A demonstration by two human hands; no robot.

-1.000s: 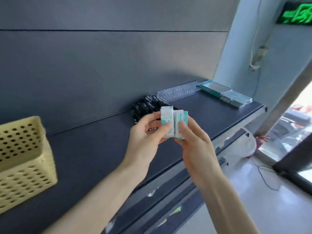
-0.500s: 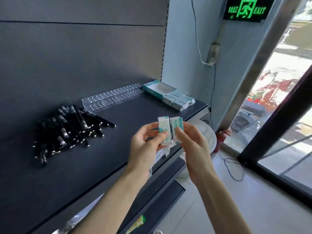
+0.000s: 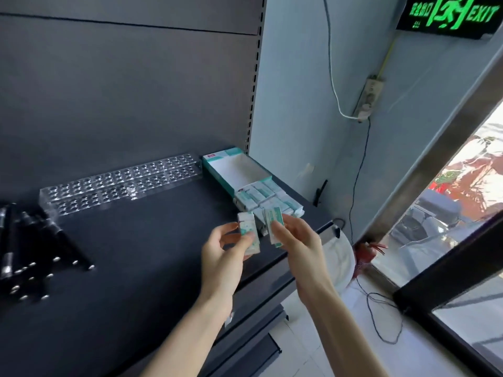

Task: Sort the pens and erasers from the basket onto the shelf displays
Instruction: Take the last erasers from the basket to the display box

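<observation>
My left hand [image 3: 223, 257] pinches a white-and-teal wrapped eraser [image 3: 248, 232] upright above the dark shelf [image 3: 141, 268]. My right hand [image 3: 296, 240] holds another wrapped eraser [image 3: 274, 223] just to its right, a small gap between the two. Both sit just in front of the open teal eraser box [image 3: 234, 170], whose near end holds several packed erasers [image 3: 261, 197]. A pile of black pens [image 3: 32, 257] lies at the left edge of the shelf. A clear plastic pen holder [image 3: 119, 186] with rows of holes lies against the back panel.
The shelf ends at the right by a light blue wall [image 3: 299, 91] with a hanging cable and socket strip [image 3: 367, 99]. Lower shelves [image 3: 245, 338] jut out below. A white round object [image 3: 343, 259] and cables lie on the floor near a glass door frame [image 3: 449, 278].
The view swung right, so the basket left the frame and the eraser box came close. My hands moved toward the box and pulled the two erasers apart.
</observation>
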